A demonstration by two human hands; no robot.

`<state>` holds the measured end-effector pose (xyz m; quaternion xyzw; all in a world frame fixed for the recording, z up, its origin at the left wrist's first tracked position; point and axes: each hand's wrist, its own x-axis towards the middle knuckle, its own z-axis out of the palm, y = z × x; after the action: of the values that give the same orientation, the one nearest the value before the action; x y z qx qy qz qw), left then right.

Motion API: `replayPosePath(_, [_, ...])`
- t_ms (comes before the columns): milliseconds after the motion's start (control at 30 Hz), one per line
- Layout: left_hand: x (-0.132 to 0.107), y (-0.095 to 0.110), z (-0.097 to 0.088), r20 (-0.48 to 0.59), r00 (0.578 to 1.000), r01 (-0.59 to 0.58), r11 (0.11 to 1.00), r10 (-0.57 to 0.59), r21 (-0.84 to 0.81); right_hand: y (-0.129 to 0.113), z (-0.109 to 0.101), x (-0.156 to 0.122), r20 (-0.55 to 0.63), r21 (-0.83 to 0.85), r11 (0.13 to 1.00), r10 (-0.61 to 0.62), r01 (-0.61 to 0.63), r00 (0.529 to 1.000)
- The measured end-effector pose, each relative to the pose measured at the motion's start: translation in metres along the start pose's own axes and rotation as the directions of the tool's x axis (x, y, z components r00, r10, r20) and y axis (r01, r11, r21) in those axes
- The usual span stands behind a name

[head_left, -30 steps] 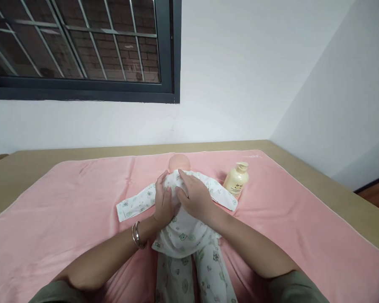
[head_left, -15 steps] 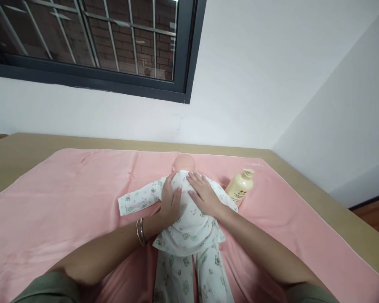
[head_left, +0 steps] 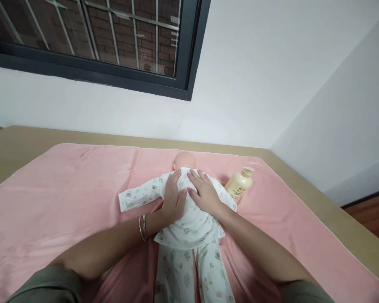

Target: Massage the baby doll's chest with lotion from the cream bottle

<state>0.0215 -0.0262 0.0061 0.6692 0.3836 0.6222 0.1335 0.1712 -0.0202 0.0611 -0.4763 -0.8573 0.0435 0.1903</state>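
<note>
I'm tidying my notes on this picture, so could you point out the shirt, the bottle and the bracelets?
Shirt [head_left: 192, 227], head view: its lower middle, above the hem.
Bottle [head_left: 239, 184], head view: its body, below the top.
Bracelets [head_left: 144, 227], head view: one of the two bands.

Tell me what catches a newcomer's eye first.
The doll likely comes first, lying in a printed white top on the pink blanket, under the left hand and right hand. Next, the pale yellow pump bottle, right of centre, then the barred window at upper left.
</note>
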Motion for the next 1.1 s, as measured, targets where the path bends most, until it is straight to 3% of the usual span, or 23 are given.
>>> replayPosePath(100, [0.0, -0.005, -0.001, 0.007, 1.0, -0.024, 0.999, 0.024, 0.024, -0.016, 0.006, 0.002, -0.044, -0.077, 0.993, 0.091, -0.094, 0.995])
replayPosePath(233, [0.001, -0.008, -0.003, 0.039, 0.999, -0.004, 1.0, 0.004, 0.017, -0.031, 0.013, -0.03, -0.032, -0.096, 0.992, -0.09, 0.086, 0.995])
replayPosePath(333, [0.003, -0.007, -0.002, 0.048, 0.998, 0.039, 0.999, -0.04, 0.023, -0.014, 0.009, -0.055, -0.005, -0.02, 0.975, -0.223, 0.223, 0.975])
replayPosePath(433, [0.005, -0.005, 0.0, 0.072, 0.994, 0.071, 0.993, -0.078, 0.094, 0.017, 0.0, -0.058, -0.031, 0.056, 0.948, -0.311, 0.313, 0.95])
replayPosePath(567, [0.007, -0.007, 0.0, 0.11, 0.989, 0.081, 0.982, -0.101, 0.172, 0.045, -0.01, -0.033, -0.22, 0.042, 0.989, -0.128, 0.14, 0.967])
replayPosePath(733, [0.005, -0.015, -0.001, 0.161, 0.986, 0.017, 0.977, -0.053, 0.213, 0.031, -0.003, 0.007, -0.344, 0.035, 0.999, 0.023, -0.012, 0.939])
replayPosePath(867, [0.004, -0.021, 0.002, 0.151, 0.986, 0.027, 0.967, -0.066, 0.252, 0.016, 0.015, 0.018, -0.209, 0.019, 0.983, 0.184, -0.184, 0.96])
replayPosePath(1000, [0.009, -0.024, 0.003, 0.149, 0.98, 0.08, 0.942, -0.135, 0.327, 0.015, 0.02, 0.014, -0.127, 0.008, 0.978, 0.209, -0.21, 0.97])
replayPosePath(1100, [0.016, -0.028, 0.001, 0.205, 0.969, 0.043, 0.907, -0.141, 0.419, 0.006, 0.016, 0.006, -0.083, -0.036, 0.976, 0.21, -0.214, 0.974])
